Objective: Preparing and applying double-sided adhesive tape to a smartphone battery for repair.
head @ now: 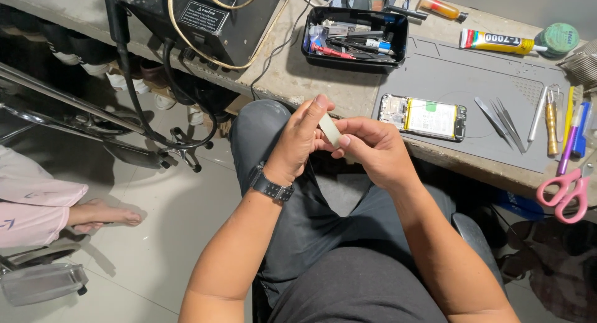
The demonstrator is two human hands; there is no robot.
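- Left hand (pixel 298 141) and right hand (pixel 367 147) raised together over the lap, just short of the bench edge (pixel 348 99).
- Small pale flat strip (pixel 329 130) pinched between both: left fingers clamped on its upper end, right thumb and fingers clamped on the lower end.
- Black wristwatch (pixel 270 187) on left wrist.
- Opened phone (pixel 423 117), back off, battery showing, flat on grey work mat (pixel 448 80), just right of the hands, not touched.
- Tweezers (pixel 500 121) and more slim metal tools fanned on the mat right of the phone; pens and a brass-handled tool (pixel 551 127) beyond them.
- Pink-handled scissors (pixel 564 189) at the near right edge of the bench.
- Black tray (pixel 354 33) of small tools behind the hands, well apart.
- Glue tube (pixel 497 42) and round green tin (pixel 558 37) at the far edge of the mat.
- Black box with yellow cable (pixel 205 18) upper left; dark cables hanging off the bench toward the floor.
- Another person's bare foot (pixel 106 214) and pink clothing at left, on the tile floor.
- Nothing between hands and phone.
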